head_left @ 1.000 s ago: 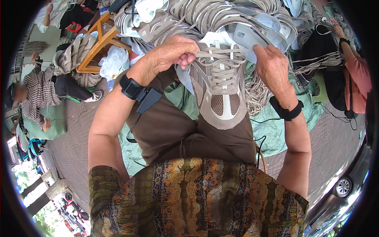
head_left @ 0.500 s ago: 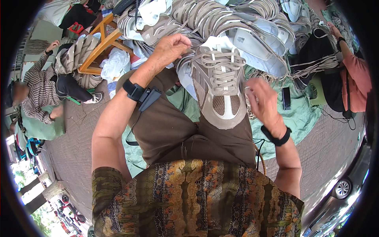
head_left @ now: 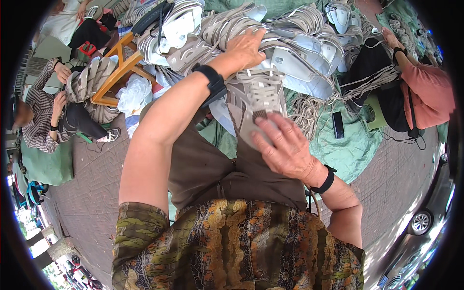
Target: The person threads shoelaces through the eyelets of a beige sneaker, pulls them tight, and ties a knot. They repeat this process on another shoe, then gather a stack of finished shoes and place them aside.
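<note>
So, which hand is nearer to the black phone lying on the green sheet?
The right hand. It rests on the laced grey shoe, just left of the black phone. The left hand is farther off, up on the pile of shoe uppers.

Small dark rectangular phone (head_left: 338,124) lying on green tarp (head_left: 360,145), screen unlit, white plastic bag (head_left: 133,94) beside wooden stool (head_left: 118,67)

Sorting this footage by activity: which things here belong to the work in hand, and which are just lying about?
In hand:
- grey-beige laced shoe upper, on the lap
- left hand, on the heap of pale shoe uppers
- right hand, flat on the upper

Lying about:
- black phone
- orange wooden stool
- green tarp
</note>
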Action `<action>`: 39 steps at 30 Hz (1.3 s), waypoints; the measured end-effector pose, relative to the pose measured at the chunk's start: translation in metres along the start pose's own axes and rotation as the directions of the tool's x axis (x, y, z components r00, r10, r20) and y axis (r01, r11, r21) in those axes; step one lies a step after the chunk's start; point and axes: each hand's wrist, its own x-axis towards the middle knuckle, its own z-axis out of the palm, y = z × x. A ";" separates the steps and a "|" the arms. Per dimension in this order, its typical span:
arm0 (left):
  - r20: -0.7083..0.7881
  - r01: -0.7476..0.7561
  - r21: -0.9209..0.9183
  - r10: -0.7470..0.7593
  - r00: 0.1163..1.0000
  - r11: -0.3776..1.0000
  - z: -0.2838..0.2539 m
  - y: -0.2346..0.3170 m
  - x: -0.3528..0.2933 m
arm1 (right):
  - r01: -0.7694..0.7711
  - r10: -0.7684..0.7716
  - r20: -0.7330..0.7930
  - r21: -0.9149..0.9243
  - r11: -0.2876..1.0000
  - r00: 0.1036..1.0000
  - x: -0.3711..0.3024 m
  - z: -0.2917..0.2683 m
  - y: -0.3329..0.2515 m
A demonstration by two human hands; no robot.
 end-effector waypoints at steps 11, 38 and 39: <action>0.060 -0.022 -0.008 0.023 0.998 1.000 -0.002 -0.023 0.019 | -0.678 0.769 -0.275 0.364 0.639 0.577 -0.057 0.014 0.113; 0.049 0.283 -0.871 -0.501 0.864 0.402 -0.079 -0.090 -0.131 | -0.434 0.322 -0.299 -0.491 0.755 0.898 -0.026 -0.018 0.122; 0.022 0.274 -0.871 -0.524 0.851 0.408 -0.081 -0.091 -0.130 | -0.389 0.327 -0.217 -0.383 0.838 0.920 -0.019 -0.018 0.112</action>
